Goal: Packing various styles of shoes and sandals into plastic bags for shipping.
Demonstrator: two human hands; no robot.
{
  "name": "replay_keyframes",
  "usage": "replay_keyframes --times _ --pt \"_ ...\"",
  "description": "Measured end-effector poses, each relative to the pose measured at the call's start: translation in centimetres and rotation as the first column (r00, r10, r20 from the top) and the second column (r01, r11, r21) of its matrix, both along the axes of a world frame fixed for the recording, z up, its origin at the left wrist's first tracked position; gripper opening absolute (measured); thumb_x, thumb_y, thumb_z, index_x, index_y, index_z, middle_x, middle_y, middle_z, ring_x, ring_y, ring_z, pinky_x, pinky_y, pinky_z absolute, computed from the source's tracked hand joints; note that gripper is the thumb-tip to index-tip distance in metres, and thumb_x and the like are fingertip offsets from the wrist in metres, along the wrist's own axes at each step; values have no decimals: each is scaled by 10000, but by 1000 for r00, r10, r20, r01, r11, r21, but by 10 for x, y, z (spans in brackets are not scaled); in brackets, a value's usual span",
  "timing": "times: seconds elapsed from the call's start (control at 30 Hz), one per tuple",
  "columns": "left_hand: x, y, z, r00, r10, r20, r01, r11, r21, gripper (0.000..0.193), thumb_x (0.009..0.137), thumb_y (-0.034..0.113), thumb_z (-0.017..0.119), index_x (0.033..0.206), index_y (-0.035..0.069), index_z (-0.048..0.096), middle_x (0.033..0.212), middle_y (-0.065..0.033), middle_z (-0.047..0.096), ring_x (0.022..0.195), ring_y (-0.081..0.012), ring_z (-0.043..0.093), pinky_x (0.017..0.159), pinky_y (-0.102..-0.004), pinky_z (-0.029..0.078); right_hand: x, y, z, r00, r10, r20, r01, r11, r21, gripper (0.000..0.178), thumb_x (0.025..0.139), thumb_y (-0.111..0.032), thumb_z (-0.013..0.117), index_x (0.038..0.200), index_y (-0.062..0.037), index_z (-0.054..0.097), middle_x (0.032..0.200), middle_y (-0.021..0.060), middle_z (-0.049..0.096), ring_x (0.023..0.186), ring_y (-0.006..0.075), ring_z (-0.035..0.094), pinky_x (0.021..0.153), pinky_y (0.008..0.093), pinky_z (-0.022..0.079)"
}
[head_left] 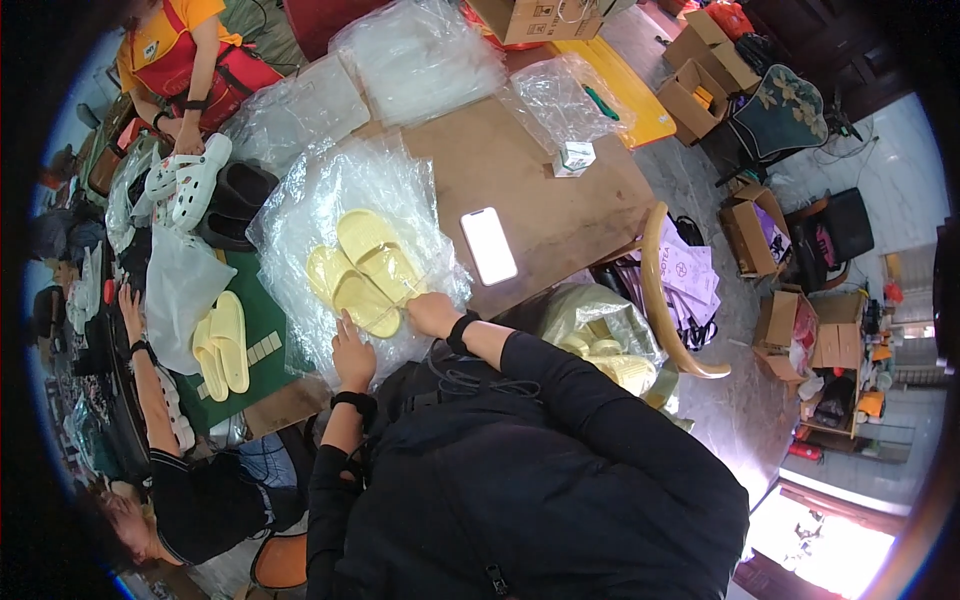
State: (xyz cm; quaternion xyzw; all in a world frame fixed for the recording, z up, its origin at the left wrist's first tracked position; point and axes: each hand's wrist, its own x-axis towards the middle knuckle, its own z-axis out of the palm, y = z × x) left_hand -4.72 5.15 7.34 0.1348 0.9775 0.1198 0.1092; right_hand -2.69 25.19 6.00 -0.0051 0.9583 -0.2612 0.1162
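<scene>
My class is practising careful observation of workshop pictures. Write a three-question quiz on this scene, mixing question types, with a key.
1. True or false: the phone lies to the right of the central pair of yellow slippers.
2. Multiple choice: what colour is the surface under the left-hand pair of yellow slippers? A) red B) green C) white
3. Short answer: which is nearer the phone, the wearer's left hand or right hand?

Key: 1. True. 2. B. 3. The right hand.

Slides pale yellow, phone screen white, mat dark green, table brown. Sleeves black, packets lilac. Chair back dark green, tan floral pattern.
</scene>
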Motion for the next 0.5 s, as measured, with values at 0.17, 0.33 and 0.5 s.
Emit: replay_keyframes --times 0.17,0.33,0.5 --pt "0 -1 1 1000 7 -1 -7 1000 -4 809 722 95 568 1416 60 153 1360 -240 330 1086 -410 439 907 -450 397 0 1 2 1000 3 -20 -3 1000 -10 191 738 -172 530 709 -26 651 722 188 636 703 352 635 623 448 498" --pt "1 -1 -2 1000 8 12 -8 1000 -7 812 722 100 565 1419 68 149 1368 -235 321 1095 -405 435 911 -453 396 2 0 -4 999 7 -50 -8 1000 -11 190 737 -165 524 696 -31 652 716 188 635 702 350 635 621 447 497" --pt "2 0 1 999 21 25 -21 1000 -17 814 716 95 563 1418 68 153 1368 -231 324 1104 -404 431 923 -444 390 2 0 3 999 11 -34 -11 1000 -1 189 734 -158 519 700 -31 655 719 190 636 700 349 636 620 445 497"
